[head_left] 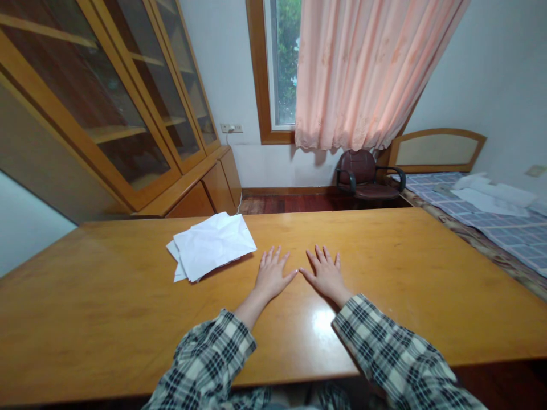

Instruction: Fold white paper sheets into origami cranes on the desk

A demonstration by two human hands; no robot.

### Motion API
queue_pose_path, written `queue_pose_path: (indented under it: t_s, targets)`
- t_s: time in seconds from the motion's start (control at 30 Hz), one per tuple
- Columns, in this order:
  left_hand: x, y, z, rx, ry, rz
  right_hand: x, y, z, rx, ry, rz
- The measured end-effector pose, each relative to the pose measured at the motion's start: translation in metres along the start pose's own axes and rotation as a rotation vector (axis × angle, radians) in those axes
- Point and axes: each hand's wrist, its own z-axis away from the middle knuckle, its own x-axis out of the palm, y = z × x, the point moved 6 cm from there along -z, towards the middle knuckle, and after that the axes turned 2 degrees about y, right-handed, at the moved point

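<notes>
Left hand (272, 277) and right hand (328, 276), grip spread on the counter (128, 324), might scatter the papers (213, 245) by sweeping left.

The papers (216, 242) are white, the sleeves (209, 353) black-and-cream plaid.

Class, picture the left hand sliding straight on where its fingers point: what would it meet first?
The left hand would probably reach the far edge of the desk first; the white papers lie left of its line. Depth beyond the edge is unclear.
</notes>
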Motion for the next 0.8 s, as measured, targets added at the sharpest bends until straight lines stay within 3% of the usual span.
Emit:
queue_pose_path:
  t_s: [0.2, 0.4, 0.6, 0.8]
  targets:
    - [-0.005, 0.0, 0.001, 0.007, 0.044, 0.053, 0.001, 0.001, 0.0, 0.001, 0.005, 0.009]
    - [-0.05, -0.004, 0.005, 0.088, 0.289, 0.011, 0.003, 0.002, -0.001, 0.0, 0.016, -0.005]
    - [-0.084, -0.053, 0.013, -0.07, 0.445, -0.136, 0.002, 0.001, 0.0, -0.007, 0.015, -0.016]
    - [-0.079, -0.095, 0.019, -0.258, 0.361, -0.229, 0.003, 0.001, -0.001, 0.0, 0.014, -0.022]
